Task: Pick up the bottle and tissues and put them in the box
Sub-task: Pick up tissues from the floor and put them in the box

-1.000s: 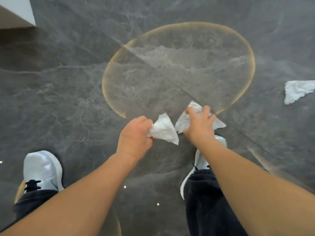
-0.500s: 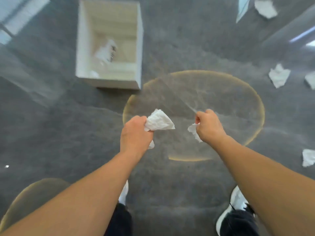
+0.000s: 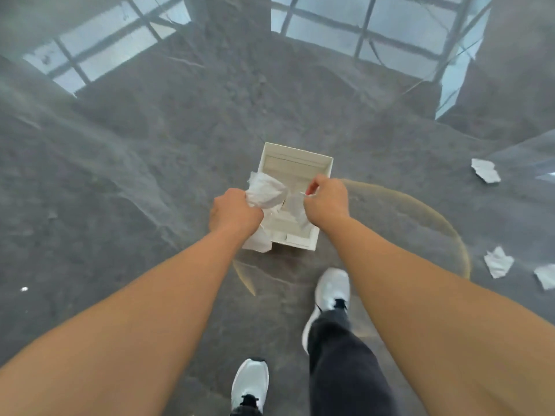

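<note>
Hands are hovering over the box (image 3: pixel 326 166), each one carrying paper. Left hand (image 3: pixel 235 213) is fisted around a crumpled tissue (image 3: pixel 265 192), part of the wad sticking up past the knuckles and another flap hanging below the wrist, overlapping the box's near-left corner in this view. Right hand (image 3: pixel 326 199) is pinching a smaller tissue (image 3: pixel 295 205) between thumb and fingertips; that one is blurring into the pale box interior, so its outline is hard to tell.

Box is sitting open-topped on the grey floor (image 3: pixel 120 175), just ahead of the forward shoe (image 3: pixel 332 288). Bottle: can't make it out; something pale is lying inside the box but it's too smeared to name.

Step in hand, as I'm reading it: release both tissues into the opening.

- Left wad is looking off-centre, riding over the left wall. Shifting that hand inward before opening it is the safe call, otherwise the dangling flap is likely catching the rim and draping outside.
- Right hand is already sitting over the cavity; simply spreading the fingers should be doing it.
- Tissue is light and drifting easily, so lowering close to the rim beats dropping from height.

More tissues are lying on the floor to the right: one (image 3: pixel 485 171) further out, another (image 3: pixel 498 262) nearer, a third (image 3: pixel 546 276) at the frame edge. Task is looking partway done.
</note>
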The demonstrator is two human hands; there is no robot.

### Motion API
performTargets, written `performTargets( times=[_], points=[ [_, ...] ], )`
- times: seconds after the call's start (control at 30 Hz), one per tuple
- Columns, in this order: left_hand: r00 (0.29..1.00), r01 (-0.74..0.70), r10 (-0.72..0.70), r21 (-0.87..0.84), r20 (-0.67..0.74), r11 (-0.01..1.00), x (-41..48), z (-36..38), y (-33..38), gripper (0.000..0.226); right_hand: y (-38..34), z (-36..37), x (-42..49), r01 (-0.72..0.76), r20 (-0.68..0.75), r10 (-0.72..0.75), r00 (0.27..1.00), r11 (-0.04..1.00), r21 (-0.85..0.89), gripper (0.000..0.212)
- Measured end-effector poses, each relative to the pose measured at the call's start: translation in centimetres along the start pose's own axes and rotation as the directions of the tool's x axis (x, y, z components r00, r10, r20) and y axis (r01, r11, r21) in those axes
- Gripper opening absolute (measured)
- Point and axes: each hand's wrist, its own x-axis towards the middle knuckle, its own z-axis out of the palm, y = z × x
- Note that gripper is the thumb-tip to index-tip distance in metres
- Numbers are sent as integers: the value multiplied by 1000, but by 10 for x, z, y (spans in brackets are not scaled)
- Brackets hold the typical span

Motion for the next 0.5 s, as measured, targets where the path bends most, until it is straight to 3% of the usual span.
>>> performTargets(
  times=[0.13, 0.23, 0.37, 0.5],
  points=[
    [996, 65, -66, 15, 62, 998, 64, 70, 0, 33, 34, 49, 66, -89, 46, 89, 995, 996, 2, 15],
    [990, 77, -77, 3, 116, 997, 99, 119, 1, 37, 69, 82, 108, -106, 222, 120, 968, 992, -73, 25],
    [988, 150, -148, -78, 33, 986, 134, 148, 14, 29, 101, 85, 138, -108, 334, 109, 936, 994, -22, 45],
    [967, 251, -252, -29, -27, 968, 153, 135, 30, 38, 111, 55, 150, -271, 438, 189, 879, 953, 133, 44]
  ],
)
